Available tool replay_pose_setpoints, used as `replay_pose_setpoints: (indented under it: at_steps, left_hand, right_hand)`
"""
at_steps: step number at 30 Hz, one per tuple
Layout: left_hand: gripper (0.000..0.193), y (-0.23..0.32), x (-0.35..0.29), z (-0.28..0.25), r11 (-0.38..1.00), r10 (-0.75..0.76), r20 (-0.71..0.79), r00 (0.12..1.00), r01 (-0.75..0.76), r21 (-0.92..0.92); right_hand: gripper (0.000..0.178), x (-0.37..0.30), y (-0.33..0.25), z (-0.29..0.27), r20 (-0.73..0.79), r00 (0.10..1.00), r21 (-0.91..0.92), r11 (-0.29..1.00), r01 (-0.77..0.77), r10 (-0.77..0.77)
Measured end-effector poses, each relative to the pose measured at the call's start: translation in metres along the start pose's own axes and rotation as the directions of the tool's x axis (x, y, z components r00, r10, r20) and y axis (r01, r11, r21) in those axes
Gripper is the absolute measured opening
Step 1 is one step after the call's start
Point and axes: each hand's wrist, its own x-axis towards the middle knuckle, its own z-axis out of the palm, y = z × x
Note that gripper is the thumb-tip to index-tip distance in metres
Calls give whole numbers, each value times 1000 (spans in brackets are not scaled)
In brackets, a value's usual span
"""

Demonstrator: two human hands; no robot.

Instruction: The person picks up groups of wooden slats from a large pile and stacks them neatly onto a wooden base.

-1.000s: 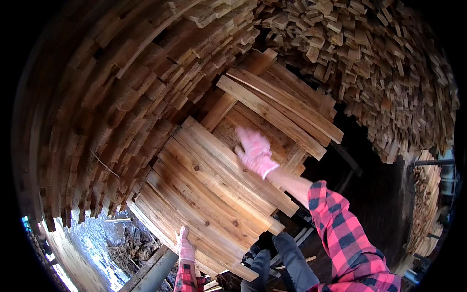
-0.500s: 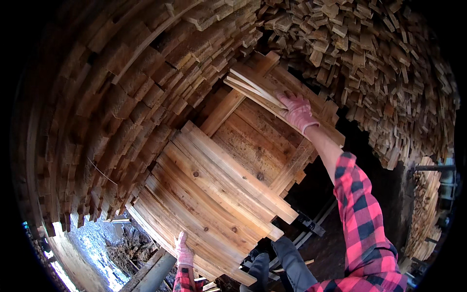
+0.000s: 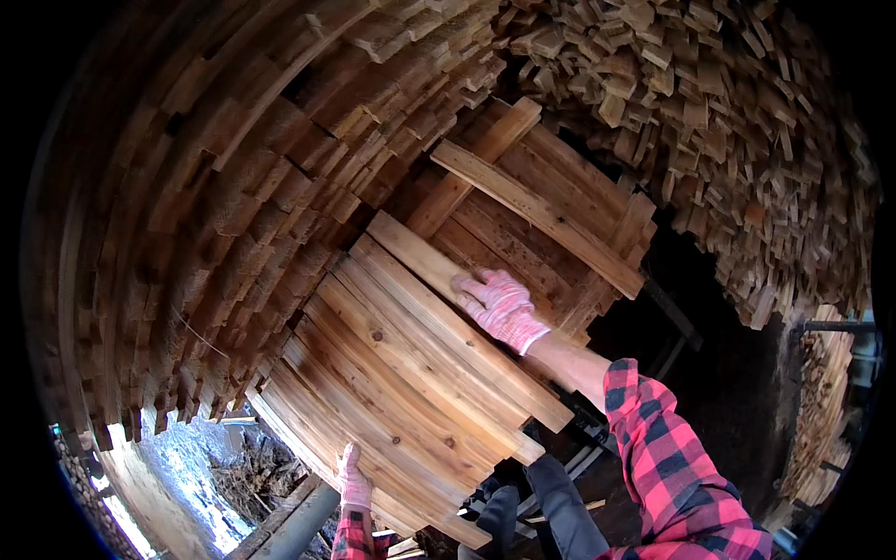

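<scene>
My left hand (image 3: 354, 480) rests at the outer edge of the board row (image 3: 397, 373) — closure indeterminable. My right hand (image 3: 504, 310) is curled over the plank (image 3: 413, 248) alongside; uneven pressure could skew it — a knock could dislodge the single board (image 3: 541, 213) beyond.

2 pinkish gloves (image 3: 509, 314), checked red-and-black sleeves (image 3: 674, 457) and grey trousers (image 3: 564, 511) are worn.

1 pale board (image 3: 416, 254) lies slantwise under the right hand (image 3: 505, 311), alongside knotty planks (image 3: 401, 383) that stretch to the left hand (image 3: 354, 479).
</scene>
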Motion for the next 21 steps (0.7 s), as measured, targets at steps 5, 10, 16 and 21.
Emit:
replay_pose_setpoints:
  at_steps: [5,10,16,21]
  left_hand:
    - [74,7,-12,12,998,9,71,997,-5,-57]
    - [81,6,-5,5,999,19,49,999,-20,32]
    - [95,4,-11,9,991,-51,-52,997,57,119]
    - [107,11,-12,11,985,-43,-1,999,42,168]
  right_hand:
    - [54,20,12,-37,-39,994,-151,983,-107,103]
    - [56,44,77,-80,-350,910,-340,876,-343,220]
    - [46,17,56,-15,-192,964,-49,979,-196,184]
    - [39,8,44,17,-135,991,-54,998,-20,12]
